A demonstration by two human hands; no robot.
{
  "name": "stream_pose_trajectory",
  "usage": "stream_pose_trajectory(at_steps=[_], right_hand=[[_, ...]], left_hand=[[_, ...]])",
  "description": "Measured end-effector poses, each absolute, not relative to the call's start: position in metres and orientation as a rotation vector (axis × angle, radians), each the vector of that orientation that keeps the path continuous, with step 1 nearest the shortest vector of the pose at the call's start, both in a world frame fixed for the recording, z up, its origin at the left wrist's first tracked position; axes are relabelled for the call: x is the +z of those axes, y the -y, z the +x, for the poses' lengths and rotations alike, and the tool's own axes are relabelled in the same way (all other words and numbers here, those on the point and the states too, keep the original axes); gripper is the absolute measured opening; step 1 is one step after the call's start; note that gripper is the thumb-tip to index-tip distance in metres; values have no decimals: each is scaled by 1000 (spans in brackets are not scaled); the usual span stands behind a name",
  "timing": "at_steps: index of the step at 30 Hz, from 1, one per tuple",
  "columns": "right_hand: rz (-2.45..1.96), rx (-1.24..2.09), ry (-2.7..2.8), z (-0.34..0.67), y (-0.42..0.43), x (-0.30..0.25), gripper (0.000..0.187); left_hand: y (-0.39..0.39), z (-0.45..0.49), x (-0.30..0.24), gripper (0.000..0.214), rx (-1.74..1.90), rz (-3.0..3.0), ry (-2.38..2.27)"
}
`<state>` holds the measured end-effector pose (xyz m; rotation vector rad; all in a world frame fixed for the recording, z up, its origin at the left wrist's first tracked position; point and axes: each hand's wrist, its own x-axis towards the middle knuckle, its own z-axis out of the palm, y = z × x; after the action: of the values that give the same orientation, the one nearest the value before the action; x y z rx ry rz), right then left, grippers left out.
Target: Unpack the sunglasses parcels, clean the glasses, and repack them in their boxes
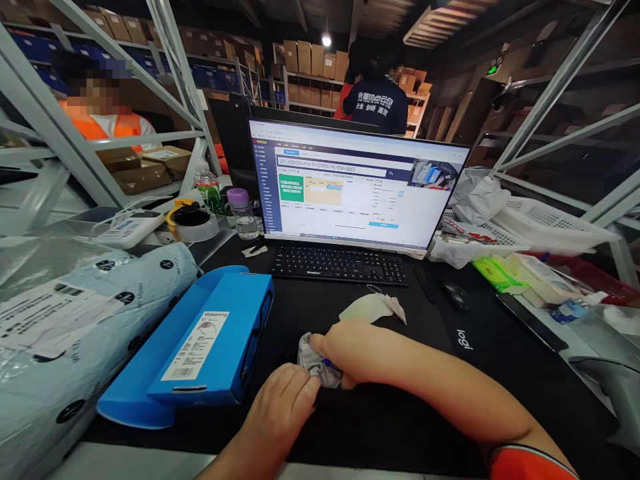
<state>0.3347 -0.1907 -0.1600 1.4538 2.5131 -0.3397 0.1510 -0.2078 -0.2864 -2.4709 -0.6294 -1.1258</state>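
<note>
A small grey piece of soft, crumpled fabric [311,360], perhaps a pouch, is held low over the black desk mat. My left hand [286,401] pinches its near left edge. My right hand [363,350] grips it from the right, thumb at the top edge. A bit of dark blue shows by the right fingers; what it belongs to is hidden. Left of my hands lies a blue box [215,333] with a white product label, its side flap open. Just beyond the right hand is a pale sheet or wrapper [365,308], with a crumpled whitish scrap beside it.
A keyboard [340,265] and monitor [357,190] stand ahead, a mouse [454,295] to the right. A large printed plastic parcel [95,320] fills the left side. Tape rolls [190,219], a purple-lidded jar [243,213] and white baskets [550,220] flank the monitor. Two people are farther back.
</note>
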Motion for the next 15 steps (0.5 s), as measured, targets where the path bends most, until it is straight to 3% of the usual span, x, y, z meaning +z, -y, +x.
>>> stream_pose_trajectory(at_steps=[3,8,13,15], right_hand=[[1239,-380,-2404,338,191,-156,68],[1292,-306,-2347,333,195,-155,63],[1181,-388,-2393,329,200,-160,36],[1252,-451,-2412,332,202,-166,41]], left_hand=[[207,151,-280,21,-1094,-2585,678],[205,146,-278,22,-1078,-2664,761],[207,140,-286,26,-1017,-2523,815],[209,140,-287,26,-993,-2525,831]])
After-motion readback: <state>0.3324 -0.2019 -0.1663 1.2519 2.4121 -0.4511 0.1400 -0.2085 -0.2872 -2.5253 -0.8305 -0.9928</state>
